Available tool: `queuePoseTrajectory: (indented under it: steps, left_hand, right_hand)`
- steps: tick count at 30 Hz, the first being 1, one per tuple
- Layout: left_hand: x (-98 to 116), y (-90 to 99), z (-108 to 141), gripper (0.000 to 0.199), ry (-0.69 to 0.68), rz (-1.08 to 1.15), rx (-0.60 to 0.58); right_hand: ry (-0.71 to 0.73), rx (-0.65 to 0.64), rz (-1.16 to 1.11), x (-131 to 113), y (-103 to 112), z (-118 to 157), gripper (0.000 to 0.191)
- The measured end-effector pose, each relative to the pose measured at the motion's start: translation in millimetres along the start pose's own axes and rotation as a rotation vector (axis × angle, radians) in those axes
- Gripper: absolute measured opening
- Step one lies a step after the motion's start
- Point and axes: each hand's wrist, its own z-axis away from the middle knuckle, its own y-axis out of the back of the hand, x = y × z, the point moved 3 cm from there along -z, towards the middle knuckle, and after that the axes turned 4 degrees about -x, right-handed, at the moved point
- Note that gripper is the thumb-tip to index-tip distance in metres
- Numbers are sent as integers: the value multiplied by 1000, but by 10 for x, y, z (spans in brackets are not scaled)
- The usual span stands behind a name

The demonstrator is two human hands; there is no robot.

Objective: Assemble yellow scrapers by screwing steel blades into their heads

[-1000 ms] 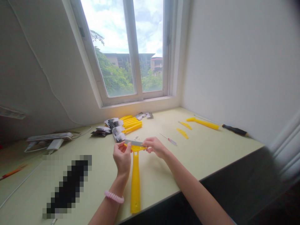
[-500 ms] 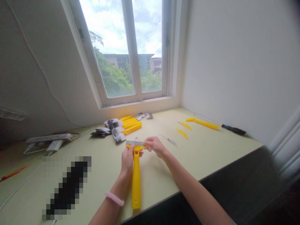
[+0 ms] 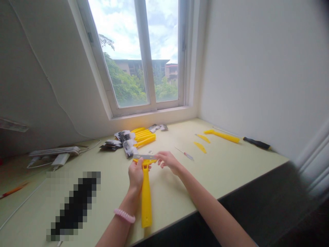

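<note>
A yellow scraper (image 3: pixel 146 202) with a long flat handle points toward me, a metal blade (image 3: pixel 144 156) lying across its head. My left hand (image 3: pixel 135 173) is closed round the left side of the head, its thumb pressed on the blade. At the blade's right end is my right hand (image 3: pixel 167 162), its fingers bent and slightly apart. Whether those fingertips touch the blade cannot be made out. Just beyond the head, tiny metal bits (image 3: pixel 150 152) lie on the table (image 3: pixel 218 175). A small screwdriver (image 3: pixel 188 155) rests to the right.
Several yellow scraper handles (image 3: pixel 144 139) and grey-black packets (image 3: pixel 130 147) are piled near the window. On the right lie two curved yellow pieces (image 3: pixel 199 147), another yellow handle (image 3: pixel 226 136) and a black-handled screwdriver (image 3: pixel 257 143). A power strip (image 3: pixel 55 151) and a blurred-out dark object (image 3: pixel 74 207) are left.
The scraper and my left hand have shifted slightly left. My right hand stays nearly in place, its fingers now looser and farther from the head.
</note>
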Motion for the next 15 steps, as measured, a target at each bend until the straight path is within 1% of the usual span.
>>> queuePoseTrajectory:
  steps: [2, 4, 7, 10, 11, 13, 15]
  left_hand:
    - [8, 102, -63, 24, -13, -6, 106]
    - [7, 183, -112, 23, -20, -15, 181]
    - [-10, 223, -141, 24, -19, -39, 208]
    - [-26, 187, -120, 27, -6, -60, 190]
    - [-28, 168, -107, 27, -4, -65, 179]
    - [-28, 135, -82, 27, -4, -81, 158]
    - [-29, 109, -64, 26, -15, -114, 133]
  right_hand:
    - [24, 87, 16, 11, 47, -31, 19]
    - [56, 216, 77, 16, 147, -60, 19]
    - [92, 386, 252, 0, 425, -79, 19]
    - [102, 523, 603, -56, 874, -38, 19]
    - [50, 589, 739, -65, 1055, -7, 22]
    - [-124, 694, 1063, -70, 1405, 71, 27]
    - [-207, 752, 1135, -58, 1691, 152, 28]
